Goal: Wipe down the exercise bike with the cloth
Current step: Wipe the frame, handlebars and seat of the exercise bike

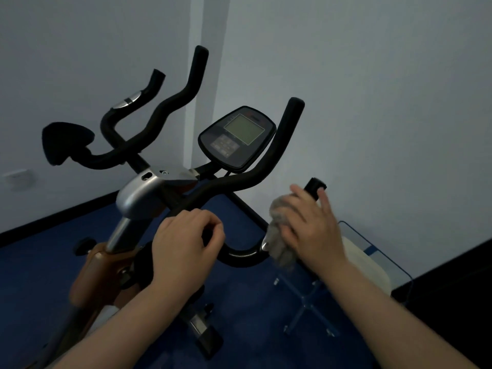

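The padded foam handlebars of the exercise bike were matte black, and the moulded stem cover below them was silver-grey. The oval console was black with a pale grey-green screen and a patch of dull reddish buttons. The bike's lower frame panel was orange-brown. The crumpled cloth was a mottled grey-beige. The carpeted floor was deep blue, the wall pale grey-blue, edged by a black skirting strip.
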`<state>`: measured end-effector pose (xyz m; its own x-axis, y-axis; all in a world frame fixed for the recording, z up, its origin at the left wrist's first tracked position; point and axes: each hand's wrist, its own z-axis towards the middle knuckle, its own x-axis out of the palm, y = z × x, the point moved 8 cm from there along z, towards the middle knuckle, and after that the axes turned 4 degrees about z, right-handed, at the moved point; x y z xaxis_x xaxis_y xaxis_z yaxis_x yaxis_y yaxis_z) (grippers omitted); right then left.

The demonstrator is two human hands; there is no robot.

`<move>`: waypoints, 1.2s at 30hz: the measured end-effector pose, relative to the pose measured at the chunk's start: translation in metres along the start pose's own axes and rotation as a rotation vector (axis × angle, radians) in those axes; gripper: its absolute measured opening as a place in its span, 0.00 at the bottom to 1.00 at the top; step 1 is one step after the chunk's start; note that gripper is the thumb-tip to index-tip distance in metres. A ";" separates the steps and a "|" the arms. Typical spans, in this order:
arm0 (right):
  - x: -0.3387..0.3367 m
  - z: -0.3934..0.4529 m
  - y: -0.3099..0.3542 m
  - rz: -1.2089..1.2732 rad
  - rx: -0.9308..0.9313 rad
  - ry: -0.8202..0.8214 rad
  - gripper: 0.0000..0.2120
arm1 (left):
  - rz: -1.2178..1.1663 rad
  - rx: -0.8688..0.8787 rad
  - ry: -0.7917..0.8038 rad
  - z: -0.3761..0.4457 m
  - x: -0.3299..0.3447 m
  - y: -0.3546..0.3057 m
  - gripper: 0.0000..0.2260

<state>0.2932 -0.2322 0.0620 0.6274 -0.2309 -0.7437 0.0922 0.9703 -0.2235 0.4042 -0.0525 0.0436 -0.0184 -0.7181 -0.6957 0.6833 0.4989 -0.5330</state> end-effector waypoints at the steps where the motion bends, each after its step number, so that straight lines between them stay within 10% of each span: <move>1: -0.005 0.008 -0.013 -0.051 -0.049 -0.004 0.12 | 0.000 0.001 -0.002 0.001 0.000 0.000 0.06; 5: -0.019 0.037 -0.054 -0.044 0.038 -0.077 0.12 | 0.000 -0.011 0.002 -0.001 0.000 0.001 0.06; 13: 0.028 -0.036 -0.047 0.823 1.174 -0.478 0.11 | 0.020 -0.044 -0.012 -0.001 -0.001 0.003 0.05; 24: 0.046 -0.047 -0.018 1.049 1.221 -0.397 0.23 | 0.044 -0.061 -0.011 0.000 0.001 0.003 0.06; 36: 0.053 -0.049 -0.013 1.106 1.296 -0.259 0.11 | 0.057 -0.038 -0.026 0.002 0.000 0.002 0.05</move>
<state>0.2876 -0.2607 -0.0048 0.9045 0.4245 -0.0404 -0.0025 0.1001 0.9950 0.4073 -0.0525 0.0437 0.0389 -0.7003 -0.7128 0.6543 0.5570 -0.5115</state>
